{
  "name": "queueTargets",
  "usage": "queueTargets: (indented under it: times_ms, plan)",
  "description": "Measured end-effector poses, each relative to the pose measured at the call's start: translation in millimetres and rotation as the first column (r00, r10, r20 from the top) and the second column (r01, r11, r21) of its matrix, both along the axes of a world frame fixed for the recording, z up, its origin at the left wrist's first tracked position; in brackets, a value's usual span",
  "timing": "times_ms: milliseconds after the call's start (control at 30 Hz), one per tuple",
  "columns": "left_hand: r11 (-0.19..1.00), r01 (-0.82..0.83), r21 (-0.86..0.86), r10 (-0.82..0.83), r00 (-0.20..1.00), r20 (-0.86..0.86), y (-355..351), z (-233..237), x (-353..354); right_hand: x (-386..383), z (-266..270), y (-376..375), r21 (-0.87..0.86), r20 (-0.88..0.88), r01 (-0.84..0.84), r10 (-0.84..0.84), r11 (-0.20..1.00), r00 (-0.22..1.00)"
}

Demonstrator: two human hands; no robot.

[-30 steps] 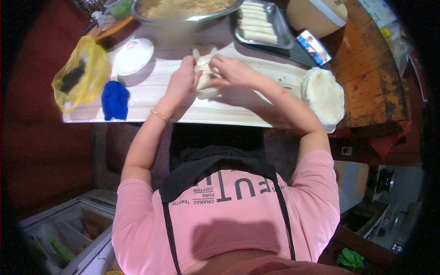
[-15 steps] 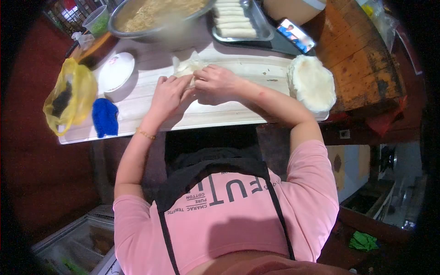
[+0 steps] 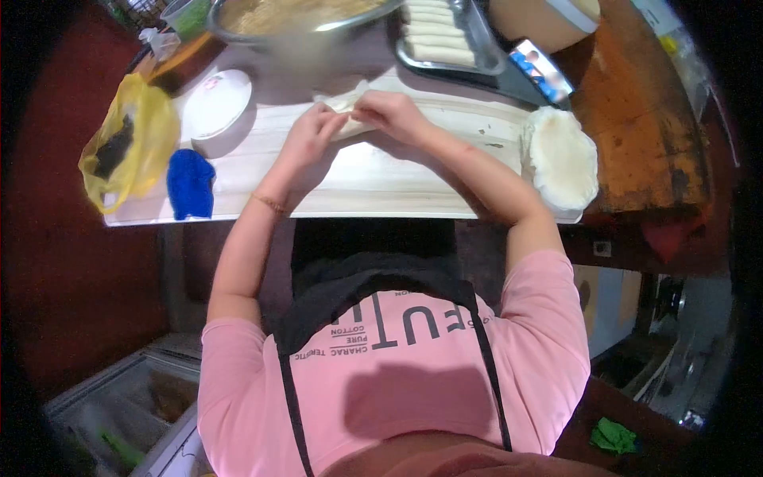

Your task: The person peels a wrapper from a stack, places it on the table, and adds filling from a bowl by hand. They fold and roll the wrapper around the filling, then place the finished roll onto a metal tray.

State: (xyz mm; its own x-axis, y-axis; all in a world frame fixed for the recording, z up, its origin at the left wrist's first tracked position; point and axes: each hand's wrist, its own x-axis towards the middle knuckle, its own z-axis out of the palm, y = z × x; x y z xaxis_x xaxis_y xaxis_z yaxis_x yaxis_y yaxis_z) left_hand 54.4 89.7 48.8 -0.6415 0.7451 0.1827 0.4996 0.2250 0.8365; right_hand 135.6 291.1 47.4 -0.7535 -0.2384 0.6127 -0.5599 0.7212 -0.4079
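Note:
My left hand (image 3: 307, 138) and my right hand (image 3: 391, 114) meet over the middle of the pale board. Between them is a partly rolled spring roll (image 3: 346, 101), its thin white wrapper showing behind my fingers. Both hands pinch its near edge with bent fingers; the filling is hidden. To the right lies a stack of round white wrappers (image 3: 561, 159). Finished white rolls (image 3: 435, 38) lie in a row in a metal tray (image 3: 491, 65) at the back.
A large metal bowl of brownish filling (image 3: 294, 14) stands at the back. On the left are a white bowl (image 3: 218, 105), a blue cloth (image 3: 191, 184) and a yellow plastic bag (image 3: 151, 143). A phone (image 3: 541, 71) leans at the back right, near a tan container (image 3: 536, 22).
The wrapper looks more rolled up, with less of it spread beyond my fingers. My right hand has turned slightly, and the whole view has shifted a little.

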Motion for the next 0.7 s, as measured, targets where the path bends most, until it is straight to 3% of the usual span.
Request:
queueTargets:
  times_ms: [100,233,300,433,533,567,600,633,700]
  plan:
    - [0.999,-0.026,0.046,0.021,0.994,0.111,3.1,-7.9,-8.9,-9.0,-1.6,4.8,-0.079,0.226,0.065,-0.046,0.995,0.973]
    - [0.993,-0.079,0.088,0.061,0.979,0.195,7.2,-21.7,-16.2,-18.3,-8.2,10.3,-0.070,0.264,0.060,-0.040,0.996,0.964]
    - [0.996,-0.086,-0.024,0.088,0.991,0.101,6.2,-9.7,-13.5,-22.8,-8.8,13.3,0.094,0.217,0.035,-0.055,0.995,0.975]
    - [0.996,-0.093,0.010,0.093,0.994,0.054,9.2,-12.0,-15.8,-30.7,-15.7,18.0,0.076,0.211,0.024,-0.040,0.997,0.977]
    - [0.994,-0.092,-0.059,0.092,0.996,0.004,11.3,-10.2,-15.8,-31.8,-18.0,18.8,0.092,0.227,0.037,-0.057,0.995,0.972]
    - [0.991,-0.124,-0.050,0.101,0.939,-0.327,10.9,-5.1,-12.3,-31.8,-18.3,18.2,0.096,0.230,0.041,-0.062,0.995,0.971]
    - [0.989,-0.148,-0.028,0.099,0.777,-0.622,10.2,0.5,-8.0,-31.1,-17.9,18.5,0.102,0.232,0.048,-0.071,0.994,0.970]
    - [0.991,-0.133,-0.020,0.092,0.776,-0.624,10.5,7.5,-1.2,-31.7,-18.2,20.5,0.109,0.229,0.063,-0.087,0.992,0.970]
    - [0.989,-0.090,-0.117,-0.031,0.644,-0.764,9.1,17.8,18.4,-36.0,-21.9,22.3,0.161,0.241,0.053,-0.091,0.986,0.966]
